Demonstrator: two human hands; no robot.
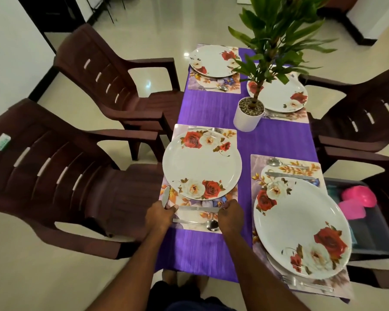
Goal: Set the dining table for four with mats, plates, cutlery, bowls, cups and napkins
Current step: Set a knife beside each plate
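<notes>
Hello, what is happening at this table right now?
A person is setting a dining table covered with a purple cloth. The left hand and right hand are at the two ends of a table knife lying on the near-left floral mat, just below its rose-patterned plate; a spoon lies beside it. All four mats already carry plates. A potted plant stands mid-table. No bowls, cups or napkins are on the table.

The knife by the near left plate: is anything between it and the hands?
No. Both hands are already on the knife: the left hand touches one end, the right hand the other. Only the spoon lies beside it, nearer the person.
</notes>
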